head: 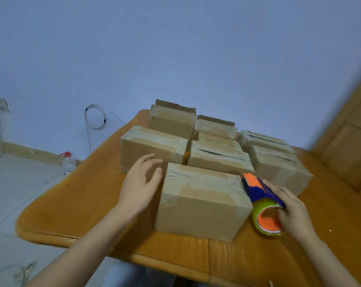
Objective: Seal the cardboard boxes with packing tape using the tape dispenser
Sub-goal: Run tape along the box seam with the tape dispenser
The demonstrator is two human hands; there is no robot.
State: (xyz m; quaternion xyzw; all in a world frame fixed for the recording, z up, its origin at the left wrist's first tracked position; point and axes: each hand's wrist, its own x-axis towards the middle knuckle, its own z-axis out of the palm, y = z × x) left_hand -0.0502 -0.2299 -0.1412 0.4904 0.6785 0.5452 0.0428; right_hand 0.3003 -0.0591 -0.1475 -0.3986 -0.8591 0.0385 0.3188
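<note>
Crowding the far half of the counter [71, 214], the cardboard boxes [219, 156] are sitting close together, and the nearest box [202, 204] is standing by the front edge. I am holding my left grip [140, 183], fingers spread, beside its left end, probably to steady it. My right grip [293, 208] is curling round the tape dispenser [262, 195] at its right end.

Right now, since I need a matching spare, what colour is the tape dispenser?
The tape dispenser is blue and orange, seen best in the head view.

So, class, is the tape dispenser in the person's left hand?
No, the right hand grips the tape dispenser, while the left hand is open beside the nearest box.
</note>
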